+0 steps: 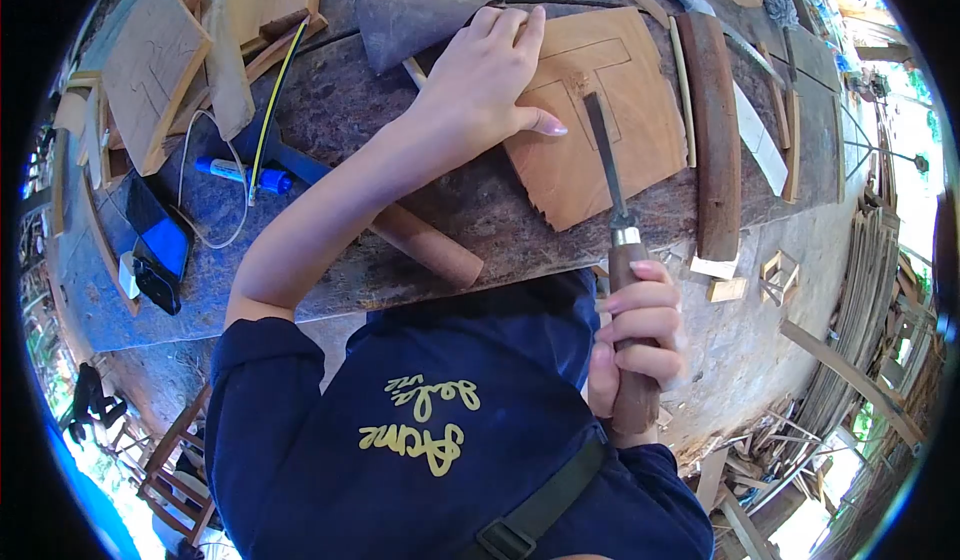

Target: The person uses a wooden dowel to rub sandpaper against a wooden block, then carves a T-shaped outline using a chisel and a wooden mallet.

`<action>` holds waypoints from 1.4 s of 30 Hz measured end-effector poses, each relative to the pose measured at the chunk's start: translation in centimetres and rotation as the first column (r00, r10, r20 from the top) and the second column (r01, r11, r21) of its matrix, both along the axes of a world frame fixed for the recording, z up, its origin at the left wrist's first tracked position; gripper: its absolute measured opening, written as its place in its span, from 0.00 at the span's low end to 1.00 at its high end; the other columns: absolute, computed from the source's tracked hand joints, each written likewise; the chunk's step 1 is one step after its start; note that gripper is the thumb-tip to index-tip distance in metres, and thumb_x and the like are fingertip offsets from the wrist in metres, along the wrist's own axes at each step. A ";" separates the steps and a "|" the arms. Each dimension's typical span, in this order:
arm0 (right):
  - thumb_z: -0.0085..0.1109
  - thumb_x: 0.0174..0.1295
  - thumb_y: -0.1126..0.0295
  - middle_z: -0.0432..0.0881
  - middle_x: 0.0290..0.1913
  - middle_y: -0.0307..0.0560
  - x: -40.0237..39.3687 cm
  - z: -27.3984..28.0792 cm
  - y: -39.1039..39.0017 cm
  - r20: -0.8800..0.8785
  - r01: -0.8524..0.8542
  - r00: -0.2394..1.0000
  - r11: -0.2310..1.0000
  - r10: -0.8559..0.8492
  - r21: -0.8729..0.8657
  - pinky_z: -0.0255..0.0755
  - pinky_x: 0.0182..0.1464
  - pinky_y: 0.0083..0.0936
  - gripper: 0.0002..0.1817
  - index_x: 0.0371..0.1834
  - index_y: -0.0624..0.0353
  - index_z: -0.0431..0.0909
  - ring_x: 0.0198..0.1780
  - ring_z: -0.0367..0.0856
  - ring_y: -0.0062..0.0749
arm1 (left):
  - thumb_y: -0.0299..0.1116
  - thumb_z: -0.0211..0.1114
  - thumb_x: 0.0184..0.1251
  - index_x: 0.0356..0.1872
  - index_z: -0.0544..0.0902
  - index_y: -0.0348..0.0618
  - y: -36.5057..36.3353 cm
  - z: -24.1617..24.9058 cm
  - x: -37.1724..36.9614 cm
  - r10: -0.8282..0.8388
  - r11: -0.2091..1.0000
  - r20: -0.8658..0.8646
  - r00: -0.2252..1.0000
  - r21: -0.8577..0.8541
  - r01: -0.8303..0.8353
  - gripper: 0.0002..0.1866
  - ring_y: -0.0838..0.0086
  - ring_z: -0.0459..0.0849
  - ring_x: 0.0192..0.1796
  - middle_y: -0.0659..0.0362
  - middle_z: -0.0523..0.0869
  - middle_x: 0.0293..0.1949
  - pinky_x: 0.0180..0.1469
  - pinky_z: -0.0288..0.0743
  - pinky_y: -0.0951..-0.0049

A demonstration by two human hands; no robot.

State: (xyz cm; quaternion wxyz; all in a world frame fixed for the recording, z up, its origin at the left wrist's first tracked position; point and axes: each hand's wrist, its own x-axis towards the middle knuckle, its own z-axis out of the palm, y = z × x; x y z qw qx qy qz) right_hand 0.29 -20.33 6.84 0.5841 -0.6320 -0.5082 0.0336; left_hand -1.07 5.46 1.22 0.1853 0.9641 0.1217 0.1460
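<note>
My right hand (640,325) is wrapped round the wooden handle of a chisel (607,150), whose blade points away from me. The blade tip rests on or just over a light brown wooden board (560,195) with lines drawn on it in a T-like outline. A small patch of shavings (580,82) lies by the tip. Across the board's left side lies my left hand (490,75), fingers stretched toward the far edge and thumb spread on the wood. Under my left forearm is a tool with a round brown wooden handle (430,245); the forearm hides part of it.
The dark workbench (520,250) bears a blue marker (245,174), a yellow strip (275,110), a phone-like device (160,230) and wood pieces (155,70) at left. A curved brown wooden piece (717,140) lies right of the board. Offcuts (727,288) lie on the floor.
</note>
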 end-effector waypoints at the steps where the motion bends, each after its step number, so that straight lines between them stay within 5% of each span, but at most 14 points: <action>1: 0.61 0.51 0.80 0.79 0.31 0.40 0.0 -0.1 -0.1 -0.015 -0.004 1.000 1.000 0.005 0.018 0.73 0.57 0.54 0.10 0.29 0.52 0.71 0.38 0.83 0.40 | 0.59 0.75 0.48 0.72 0.61 0.26 0.0 0.0 0.0 0.005 1.000 -0.011 1.000 -0.002 -0.005 0.58 0.53 0.65 0.70 0.43 0.71 0.65 0.75 0.60 0.61; 15: 0.61 0.55 0.78 0.80 0.32 0.41 1.0 -0.3 1.0 0.011 0.051 0.999 0.995 -0.052 0.083 0.74 0.56 0.57 0.09 0.32 0.51 0.71 0.38 0.83 0.38 | 0.61 0.74 0.50 0.70 0.66 0.27 -1.3 1.1 -1.0 0.044 0.998 -0.060 0.997 0.047 -0.041 0.54 0.54 0.70 0.62 0.44 0.73 0.56 0.64 0.68 0.60; 17: 0.62 0.58 0.75 0.79 0.32 0.40 1.3 -0.5 1.2 -0.017 0.074 0.997 0.977 -0.072 0.198 0.74 0.55 0.57 0.09 0.34 0.50 0.71 0.37 0.81 0.36 | 0.63 0.73 0.50 0.70 0.67 0.28 -1.2 0.9 -1.1 0.047 0.996 -0.066 0.997 0.073 -0.042 0.55 0.55 0.70 0.62 0.44 0.73 0.56 0.64 0.69 0.59; 42: 0.61 0.52 0.81 0.80 0.31 0.42 1.2 0.8 2.4 0.029 0.004 1.000 0.997 -0.006 0.079 0.76 0.50 0.54 0.10 0.29 0.53 0.71 0.33 0.82 0.37 | 0.65 0.71 0.50 0.70 0.67 0.30 -1.3 0.6 -1.1 0.069 0.995 -0.045 0.997 0.081 -0.065 0.55 0.53 0.67 0.67 0.44 0.71 0.62 0.68 0.64 0.55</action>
